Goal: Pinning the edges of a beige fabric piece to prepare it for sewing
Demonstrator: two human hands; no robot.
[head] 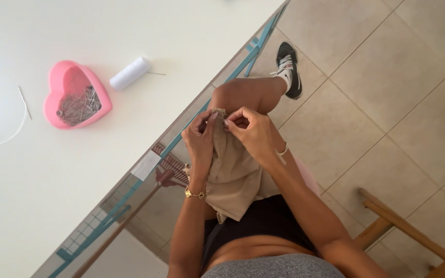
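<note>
Upper left of frame: pink heart-shaped dish (57,82) on the white table (37,195), holding a heap of metal pins; white thread spool (130,73) just right of it, loose thread w/ needle (24,102) just left. Ctr frame, off the table edge: our left hand (200,138) grips the beige cloth (233,177) over the lap, our right hand (251,129) pinches its top edge, fingertips nearly touching the left's. Tile floor (387,92) open at right; wooden chair (413,234) lower right.

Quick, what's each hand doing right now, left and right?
Left hand: closed, pinching the top edge of the beige fabric.
Right hand: closed, fingertips pinched at the same top edge.
</note>
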